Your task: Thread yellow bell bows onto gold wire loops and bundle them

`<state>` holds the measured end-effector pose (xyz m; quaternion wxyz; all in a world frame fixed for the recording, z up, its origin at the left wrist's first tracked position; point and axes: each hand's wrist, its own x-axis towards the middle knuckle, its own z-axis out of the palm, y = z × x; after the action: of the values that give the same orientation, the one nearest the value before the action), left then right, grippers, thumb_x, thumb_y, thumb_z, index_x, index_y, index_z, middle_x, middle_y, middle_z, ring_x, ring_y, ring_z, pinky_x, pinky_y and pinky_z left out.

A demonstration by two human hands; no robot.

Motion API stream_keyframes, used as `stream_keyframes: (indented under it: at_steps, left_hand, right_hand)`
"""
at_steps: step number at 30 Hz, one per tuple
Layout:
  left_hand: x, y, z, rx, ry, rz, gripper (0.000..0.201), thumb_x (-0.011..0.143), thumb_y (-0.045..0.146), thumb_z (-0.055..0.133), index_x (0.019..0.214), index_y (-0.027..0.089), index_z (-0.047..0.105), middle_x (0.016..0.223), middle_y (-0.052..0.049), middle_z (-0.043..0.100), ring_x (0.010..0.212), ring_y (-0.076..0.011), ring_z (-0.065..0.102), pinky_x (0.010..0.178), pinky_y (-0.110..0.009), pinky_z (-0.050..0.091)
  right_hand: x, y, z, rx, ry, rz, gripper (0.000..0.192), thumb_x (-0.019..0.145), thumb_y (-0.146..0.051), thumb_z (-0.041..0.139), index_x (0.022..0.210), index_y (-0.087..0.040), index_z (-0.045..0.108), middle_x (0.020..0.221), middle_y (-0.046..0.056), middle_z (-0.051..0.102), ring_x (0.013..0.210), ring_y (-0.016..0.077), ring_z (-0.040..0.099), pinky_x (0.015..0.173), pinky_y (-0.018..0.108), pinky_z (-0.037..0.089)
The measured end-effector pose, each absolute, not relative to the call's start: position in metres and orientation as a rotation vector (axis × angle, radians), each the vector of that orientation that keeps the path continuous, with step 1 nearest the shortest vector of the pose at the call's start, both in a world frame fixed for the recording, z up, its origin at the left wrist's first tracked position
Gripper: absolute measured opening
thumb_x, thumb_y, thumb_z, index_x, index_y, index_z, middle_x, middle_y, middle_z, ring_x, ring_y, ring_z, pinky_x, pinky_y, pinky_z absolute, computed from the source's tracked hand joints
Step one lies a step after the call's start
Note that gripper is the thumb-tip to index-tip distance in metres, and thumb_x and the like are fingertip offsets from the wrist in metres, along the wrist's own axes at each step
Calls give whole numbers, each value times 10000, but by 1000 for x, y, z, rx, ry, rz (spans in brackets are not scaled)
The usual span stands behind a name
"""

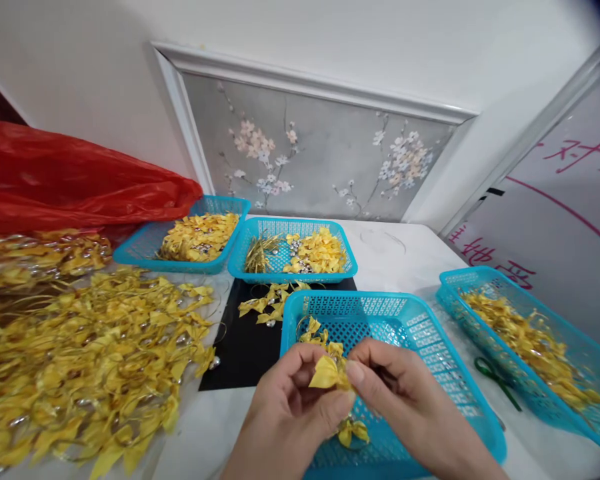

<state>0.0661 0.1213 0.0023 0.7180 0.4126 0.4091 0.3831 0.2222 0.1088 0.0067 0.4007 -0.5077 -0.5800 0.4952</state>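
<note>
My left hand (290,413) and my right hand (405,393) meet over a blue plastic basket (430,347) at the near middle. Together they pinch a small yellow ribbon bow (330,373) between thumbs and fingertips. Another yellow bow (353,432) hangs just below my fingers, over the basket floor. A few more bows (316,333) lie in the basket's far left corner.
A big heap of yellow bows (90,360) covers the table at left, below a red plastic bag (70,180). Blue baskets of bows stand behind (200,237), (300,250) and at right (530,340). Loose bows (270,300) lie on a black mat (245,347). Green-handled scissors (495,380) rest between baskets.
</note>
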Motion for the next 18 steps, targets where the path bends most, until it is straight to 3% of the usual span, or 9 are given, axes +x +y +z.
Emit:
stream_keyframes:
  at_steps: [5,8,12,18]
  left_hand:
    - [68,121,2,919,972,915,278,681,272,789,921,242,654,665,64,652,644,-94,585,610,-183,445]
    - [67,120,-2,958,992,927,416,668,227,786,1057,273,648,705,48,694,674,-125,633,649,-227,483]
    - [61,121,-9,900,903,994,539,607,277,827,1114,282,642,944,-15,713,791,-177,668,697,-285,522]
    - [49,122,-14,889,918,1098,411,685,379,796,1057,252,678,901,-40,725,763,-166,667,703,-270,531]
  right_hand:
    - [223,111,-2,-1038,-1134,1636,406,902,-519,556,683,-197,446,575,-82,294,514,85,211,472,238,176]
    - [224,114,-3,-986,-1068,1687,419,894,-523,571,672,-199,425,570,-84,287,511,83,199,470,237,169]
    - [235,120,7,-1211,-1424,1421,412,935,-523,483,689,-194,447,611,-62,328,553,98,257,490,237,220]
    - [259,175,27,-1483,-1910,890,358,968,-396,408,663,-209,410,590,-72,298,515,93,301,456,219,265]
